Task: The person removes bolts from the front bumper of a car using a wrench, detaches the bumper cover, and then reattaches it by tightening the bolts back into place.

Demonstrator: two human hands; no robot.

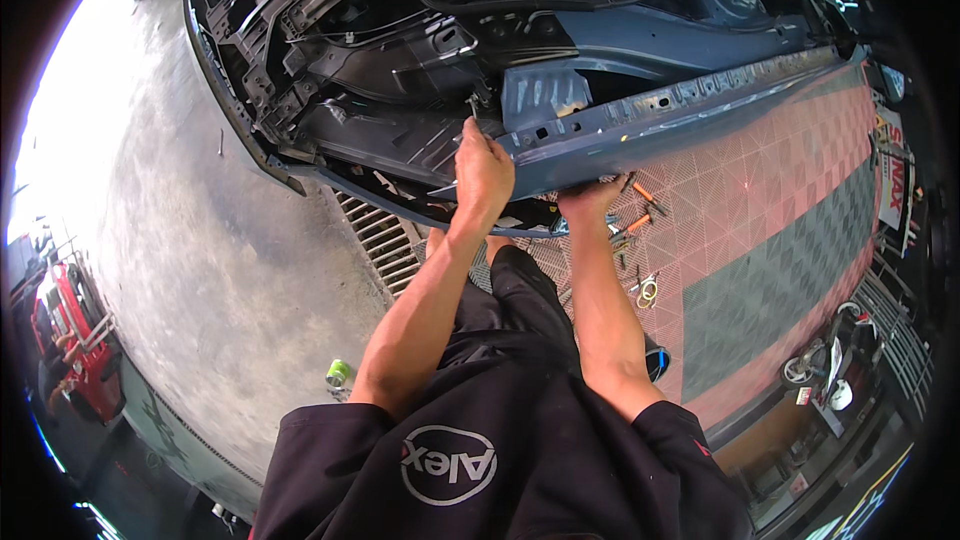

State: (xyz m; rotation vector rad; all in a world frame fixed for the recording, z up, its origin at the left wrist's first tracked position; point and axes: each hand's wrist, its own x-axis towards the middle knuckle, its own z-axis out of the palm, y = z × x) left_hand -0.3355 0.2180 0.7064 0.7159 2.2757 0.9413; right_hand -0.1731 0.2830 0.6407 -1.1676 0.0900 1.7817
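A blue-grey car fender [560, 162] runs along the side of an opened engine bay [390, 70]. My left hand [485, 172] is closed at the fender's front end, fingers pointing into the bay. A thin metal piece [474, 108] stands at its fingertips; whether it is a tool or part of the car I cannot make out. Against the fender's lower edge is my right hand [590, 200], its fingers mostly hidden by the panel. Below the fender, a dark bumper edge [400, 208] curves toward the front of the car.
Orange-handled tools [648, 202] and a pale yellow ring-shaped item [648, 290] lie on the red-and-grey grid floor [740, 180]. A metal drain grate [372, 235] is beside my feet. On the concrete sits a green can [338, 373]. A small motorbike [835, 365] stands at lower right.
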